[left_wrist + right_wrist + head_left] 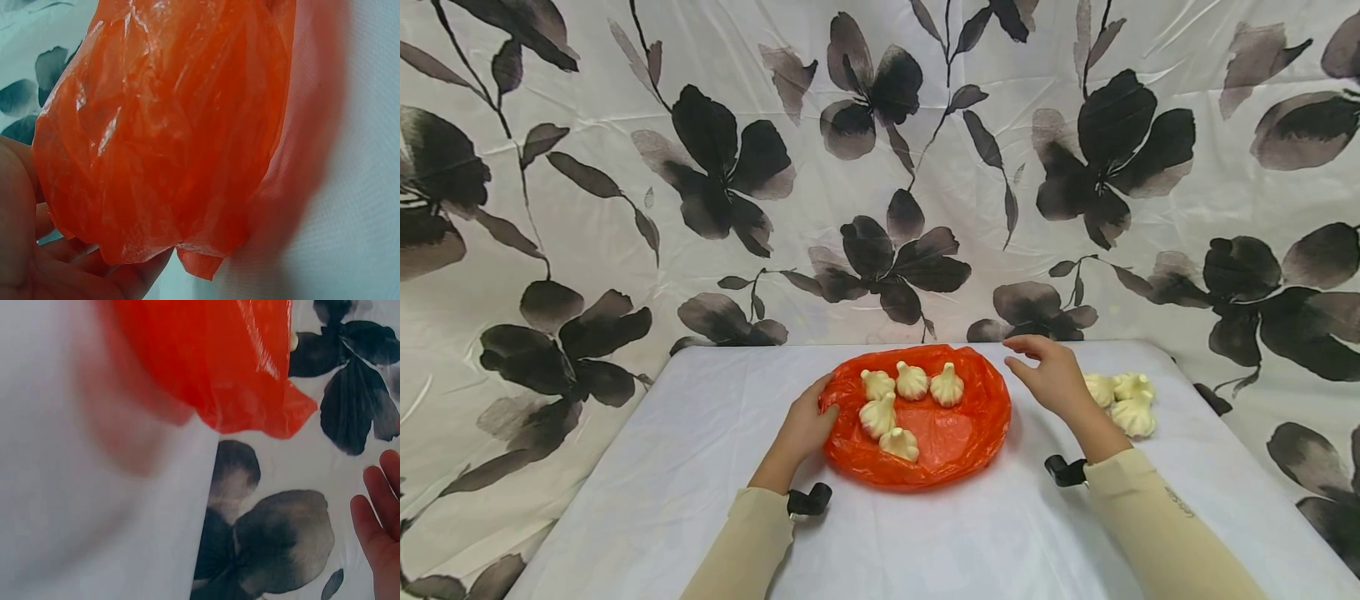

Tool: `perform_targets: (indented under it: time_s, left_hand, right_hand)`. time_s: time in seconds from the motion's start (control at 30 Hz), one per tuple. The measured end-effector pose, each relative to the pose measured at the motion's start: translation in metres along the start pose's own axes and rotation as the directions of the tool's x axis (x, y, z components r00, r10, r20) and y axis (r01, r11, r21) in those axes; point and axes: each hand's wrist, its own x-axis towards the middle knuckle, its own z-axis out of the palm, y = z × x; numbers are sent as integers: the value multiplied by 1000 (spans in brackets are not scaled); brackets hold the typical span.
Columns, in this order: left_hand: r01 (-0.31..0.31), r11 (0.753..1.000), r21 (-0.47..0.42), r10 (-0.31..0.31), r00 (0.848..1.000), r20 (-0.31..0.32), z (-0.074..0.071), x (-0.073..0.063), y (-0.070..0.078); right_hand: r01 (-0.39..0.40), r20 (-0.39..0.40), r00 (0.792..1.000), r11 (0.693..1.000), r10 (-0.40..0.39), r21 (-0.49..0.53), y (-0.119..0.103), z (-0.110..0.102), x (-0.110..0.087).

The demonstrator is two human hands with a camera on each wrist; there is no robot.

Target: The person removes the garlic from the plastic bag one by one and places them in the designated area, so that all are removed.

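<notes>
A red-orange plastic bag (pixel 958 429), its mouth spread wide and its rim rolled outward, sits on the table. Several pale garlic bulbs (pixel 912 381) lie inside it, mostly along its back and left. My left hand (pixel 805 425) grips the bag's left side, thumb at the rim. In the left wrist view the fingers (pixel 140 275) reach under the crinkled plastic (pixel 169 144). Beyond the bag's right rim, my right hand (pixel 1048 375) is raised with loosely bent fingers and holds nothing. The right wrist view shows its fingers (pixel 378 519) apart from the bag (pixel 231 375).
At the table's right side, behind my right forearm, lies a small group of garlic bulbs (pixel 1133 414). A white cloth covers the table (pixel 880 542). Close behind its far edge hangs a flower-printed curtain (pixel 880 167). Each wrist wears a black camera (pixel 810 499).
</notes>
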Motion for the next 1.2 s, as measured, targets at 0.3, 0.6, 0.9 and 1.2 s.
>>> perform_targets:
  time_s: [0.3,0.6,0.9,1.2]
  left_hand:
    - [-10,1000,7,10,1000,-11,-1,-1,-1]
    - [0,1000,-6,0,1000,-5,-1,-2,-1]
    - [-8,1000,-7,8,1000,-10,-1,-2,-2]
    - [-13,1000,-20,13,1000,-10,1,-2,-2]
  right_hand:
    - [-89,44,995,992,86,87,-13,20,8]
    - [-117,84,991,980,105,161,-23,42,17]
    - [-145,125,984,979,127,145,-27,59,24]
    - [-169,167,974,983,156,67,-24,74,28]
